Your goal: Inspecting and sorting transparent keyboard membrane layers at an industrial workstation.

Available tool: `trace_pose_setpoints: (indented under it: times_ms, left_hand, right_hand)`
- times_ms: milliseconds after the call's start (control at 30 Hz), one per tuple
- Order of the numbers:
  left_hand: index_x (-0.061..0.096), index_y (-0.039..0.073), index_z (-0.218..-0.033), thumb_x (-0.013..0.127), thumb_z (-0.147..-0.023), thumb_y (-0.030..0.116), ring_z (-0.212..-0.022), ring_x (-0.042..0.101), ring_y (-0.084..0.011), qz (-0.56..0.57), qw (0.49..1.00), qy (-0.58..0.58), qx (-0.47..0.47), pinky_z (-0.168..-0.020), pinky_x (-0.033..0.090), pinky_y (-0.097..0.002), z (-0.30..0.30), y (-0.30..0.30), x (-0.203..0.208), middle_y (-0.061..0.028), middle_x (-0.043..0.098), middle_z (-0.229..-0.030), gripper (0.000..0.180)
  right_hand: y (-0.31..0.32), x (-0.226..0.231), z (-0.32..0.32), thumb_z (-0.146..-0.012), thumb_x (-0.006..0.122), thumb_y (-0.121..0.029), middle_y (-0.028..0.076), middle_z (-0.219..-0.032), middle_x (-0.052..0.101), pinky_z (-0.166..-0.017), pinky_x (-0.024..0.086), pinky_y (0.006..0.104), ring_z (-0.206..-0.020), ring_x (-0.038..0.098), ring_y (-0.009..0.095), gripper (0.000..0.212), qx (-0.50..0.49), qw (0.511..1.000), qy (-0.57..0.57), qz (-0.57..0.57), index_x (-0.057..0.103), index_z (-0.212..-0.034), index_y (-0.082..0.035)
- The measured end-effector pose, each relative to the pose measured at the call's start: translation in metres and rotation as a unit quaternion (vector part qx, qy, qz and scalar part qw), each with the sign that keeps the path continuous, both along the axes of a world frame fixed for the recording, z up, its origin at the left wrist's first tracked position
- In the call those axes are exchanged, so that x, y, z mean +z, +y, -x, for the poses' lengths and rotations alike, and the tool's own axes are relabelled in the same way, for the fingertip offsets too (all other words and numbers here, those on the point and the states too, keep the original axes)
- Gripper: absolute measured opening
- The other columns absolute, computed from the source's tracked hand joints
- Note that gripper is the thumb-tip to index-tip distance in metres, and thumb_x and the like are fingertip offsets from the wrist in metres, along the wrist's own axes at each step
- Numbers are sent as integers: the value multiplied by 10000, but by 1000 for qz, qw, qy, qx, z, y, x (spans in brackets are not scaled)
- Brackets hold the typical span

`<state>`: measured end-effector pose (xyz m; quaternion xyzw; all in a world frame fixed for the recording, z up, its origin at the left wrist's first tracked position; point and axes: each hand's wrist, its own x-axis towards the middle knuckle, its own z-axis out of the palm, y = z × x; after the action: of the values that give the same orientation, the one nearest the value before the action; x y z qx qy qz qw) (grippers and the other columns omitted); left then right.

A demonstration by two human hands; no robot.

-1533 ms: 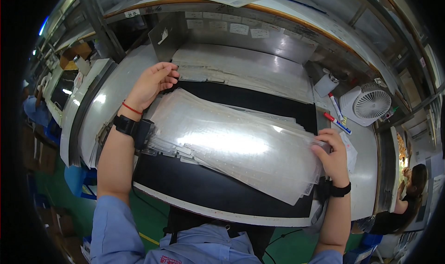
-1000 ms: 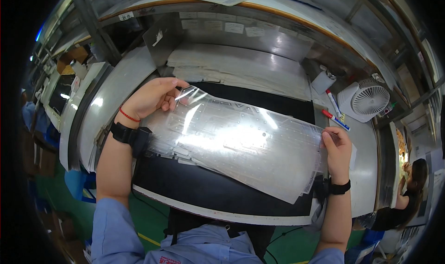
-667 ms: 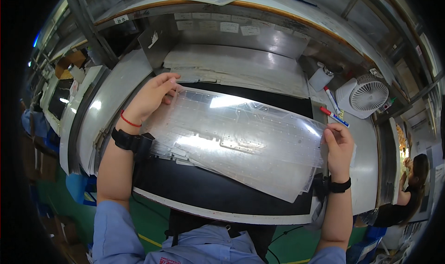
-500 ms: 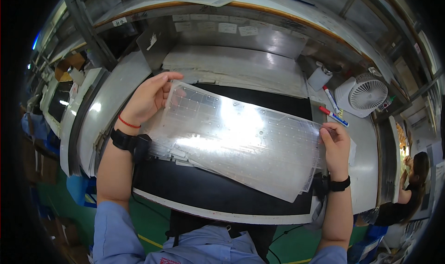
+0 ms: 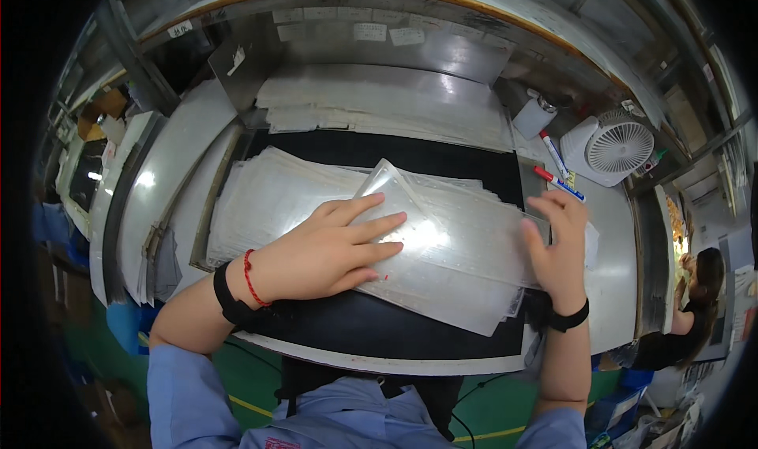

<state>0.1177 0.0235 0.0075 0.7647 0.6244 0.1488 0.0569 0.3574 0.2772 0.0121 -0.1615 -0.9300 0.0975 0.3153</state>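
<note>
A pile of thin clear plastic sheets lies spread across the black work mat in front of me. Over the middle of the pile, my left hand is open, its fingers spread across a sheet. Beyond those fingertips rises the corner of a clear sheet; whether it is bent up or just lies crosswise, I cannot tell. At the pile's right end is my right hand, thumb and fingers apart, close to the sheets' edge. Glare hides part of the sheet surface.
More stacked sheets lie behind the mat. At the back right are a white fan, a dispenser bottle and red-capped markers. A shelf edge runs overhead. Another person sits at far right.
The clear sheet held up between both hands has come down onto the pile. My left hand has left its upper left corner and moved right and nearer; my right hand's fingers have parted.
</note>
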Motion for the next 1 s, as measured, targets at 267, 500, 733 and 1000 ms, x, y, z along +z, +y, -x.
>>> trace_pose_setpoints:
  times_ms: [267, 500, 733, 1000]
  left_hand:
    - [587, 147, -1273, 654, -870, 190, -1368, 354, -374, -19, 999, 3, 34, -1043, 327, -485, -11, 3, -6, -113, 422, -1475, 411]
    - [666, 164, -1140, 704, -839, 233, -1365, 363, -355, -73, 992, -22, 102, -1034, 324, -483, -14, 8, -3, -94, 468, -1433, 310]
    - [666, 158, -1134, 685, -827, 154, -1356, 382, -359, -74, 996, -25, 52, -1065, 317, -498, -12, 9, -12, -90, 535, -1359, 308]
    - [635, 108, -1167, 671, -770, 104, -1392, 351, -346, -21, 999, 1, 27, -1103, 290, -495, -16, 10, -8, -99, 464, -1449, 398]
  right_hand:
    - [-47, 15, 11, -748, 755, -169, 105, -1134, 593, -908, 432, 407, -1019, 550, 311, 273, 218, 966, -139, 19, 682, -1005, -114]
    - [-45, 15, 8, -743, 762, -170, 85, -1083, 613, -860, 449, 393, -968, 569, 296, 302, 243, 955, -158, 55, 676, -1026, -108]
    - [-33, 27, -2, -733, 771, -174, 115, -1047, 632, -841, 462, 387, -962, 580, 317, 371, 189, 962, -175, 94, 676, -1076, -68]
    - [-19, 31, -19, -745, 749, -176, 112, -1018, 654, -781, 478, 388, -902, 604, 317, 360, 183, 967, -154, 92, 677, -1076, -53]
